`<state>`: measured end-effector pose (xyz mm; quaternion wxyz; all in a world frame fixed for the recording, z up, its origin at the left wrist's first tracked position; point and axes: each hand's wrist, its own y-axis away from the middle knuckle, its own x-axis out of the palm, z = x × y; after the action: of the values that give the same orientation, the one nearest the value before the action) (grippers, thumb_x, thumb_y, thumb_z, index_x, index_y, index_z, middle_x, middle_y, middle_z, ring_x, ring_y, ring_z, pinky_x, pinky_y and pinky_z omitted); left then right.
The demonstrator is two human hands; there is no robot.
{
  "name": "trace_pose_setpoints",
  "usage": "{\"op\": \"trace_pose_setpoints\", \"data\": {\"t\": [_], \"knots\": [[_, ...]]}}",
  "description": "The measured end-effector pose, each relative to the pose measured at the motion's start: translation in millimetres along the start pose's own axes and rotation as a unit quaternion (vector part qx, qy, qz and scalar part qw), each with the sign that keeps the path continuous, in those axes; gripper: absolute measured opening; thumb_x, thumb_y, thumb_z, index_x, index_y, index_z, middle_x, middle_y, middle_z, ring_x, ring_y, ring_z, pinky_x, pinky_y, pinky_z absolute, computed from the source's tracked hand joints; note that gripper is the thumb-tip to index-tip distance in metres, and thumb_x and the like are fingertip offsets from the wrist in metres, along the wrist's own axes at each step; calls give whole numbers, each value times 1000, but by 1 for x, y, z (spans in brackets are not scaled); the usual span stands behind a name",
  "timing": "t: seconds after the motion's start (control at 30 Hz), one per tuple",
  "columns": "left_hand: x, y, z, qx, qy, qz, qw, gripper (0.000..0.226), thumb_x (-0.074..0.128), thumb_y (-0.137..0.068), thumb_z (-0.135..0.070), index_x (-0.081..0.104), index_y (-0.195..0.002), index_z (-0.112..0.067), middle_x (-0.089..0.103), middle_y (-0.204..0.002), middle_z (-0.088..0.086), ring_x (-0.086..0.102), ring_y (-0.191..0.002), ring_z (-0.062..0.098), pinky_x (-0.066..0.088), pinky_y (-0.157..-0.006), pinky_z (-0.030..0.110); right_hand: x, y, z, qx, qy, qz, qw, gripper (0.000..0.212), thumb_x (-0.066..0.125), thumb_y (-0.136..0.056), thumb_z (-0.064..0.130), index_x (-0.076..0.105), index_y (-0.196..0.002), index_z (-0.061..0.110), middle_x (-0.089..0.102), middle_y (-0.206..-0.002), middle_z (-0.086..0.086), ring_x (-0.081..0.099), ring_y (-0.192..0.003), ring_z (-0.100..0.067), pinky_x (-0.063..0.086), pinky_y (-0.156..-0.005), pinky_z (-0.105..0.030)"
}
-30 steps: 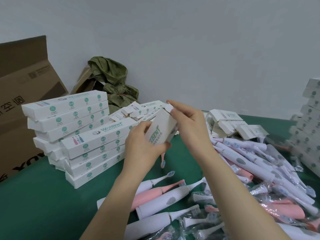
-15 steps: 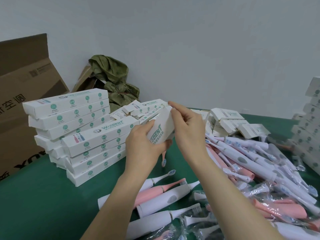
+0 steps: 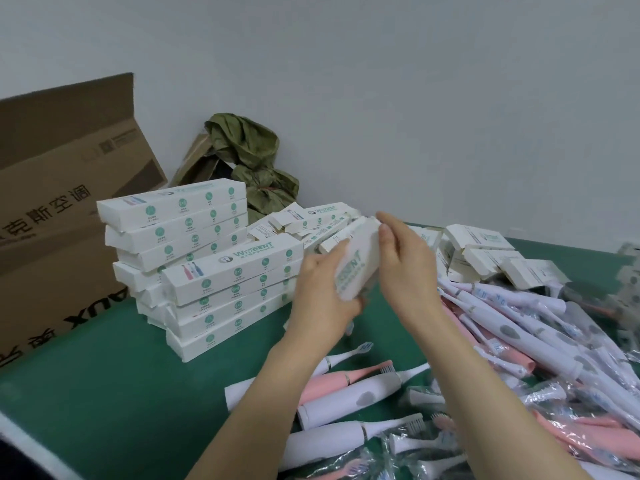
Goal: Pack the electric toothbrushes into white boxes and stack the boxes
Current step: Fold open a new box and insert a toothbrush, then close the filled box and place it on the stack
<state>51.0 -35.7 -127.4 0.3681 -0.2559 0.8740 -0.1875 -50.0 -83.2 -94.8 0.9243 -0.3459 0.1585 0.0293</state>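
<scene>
Left hand grips a white box from its near end, held tilted over the green table, mid-scene. Right hand lies against the box's right side, fingertips at its far end. It is blurred, so cannot tell if it grips. Stacked boxes sit left, loose toothbrushes near and right.
</scene>
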Motion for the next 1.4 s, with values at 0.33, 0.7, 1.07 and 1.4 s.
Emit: {"op": "trace_pose_setpoints", "data": {"t": [0.33, 0.7, 1.07, 1.4], "knots": [[-100, -74, -20, -20, -159, -12, 987, 55, 84, -66, -25, 57, -112, -20, 58, -102, -9, 55, -88, 11, 48, -69, 26, -25, -16, -40, 338, -95, 59, 934, 17, 49, -87, 2, 63, -88, -7, 61, -64, -10, 51, -55, -19, 41, -55, -27], [-120, -98, 38, -181, -295, 152, 926, 39, 79, -73, -22, 65, -107, -8, 64, -107, 8, 56, -84, 18, 40, -60, 23, -7, -1, -50, 242, 265, 332, 872, 15, 44, -93, 15, 48, -82, 7, 57, -79, -8, 47, -59, -16, 38, -53, -23], [-119, -91, 35, -162, -336, 177, 911, 44, 77, -74, -26, 60, -113, -14, 61, -106, 4, 55, -86, 17, 41, -66, 25, -11, 0, -51, 242, 263, 335, 872, 14, 43, -93, 13, 45, -81, 7, 49, -65, -3, 42, -52, -13, 35, -48, -21], [-78, -89, 19, -20, -358, 86, 930, 61, 67, -78, -30, 47, -135, -17, 49, -129, 14, 41, -121, 33, 39, -96, 41, -15, 2, -56, 215, 252, 367, 869, 28, 48, -95, 22, 61, -100, -2, 68, -96, -17, 57, -71, -21, 54, -79, -36]]}}
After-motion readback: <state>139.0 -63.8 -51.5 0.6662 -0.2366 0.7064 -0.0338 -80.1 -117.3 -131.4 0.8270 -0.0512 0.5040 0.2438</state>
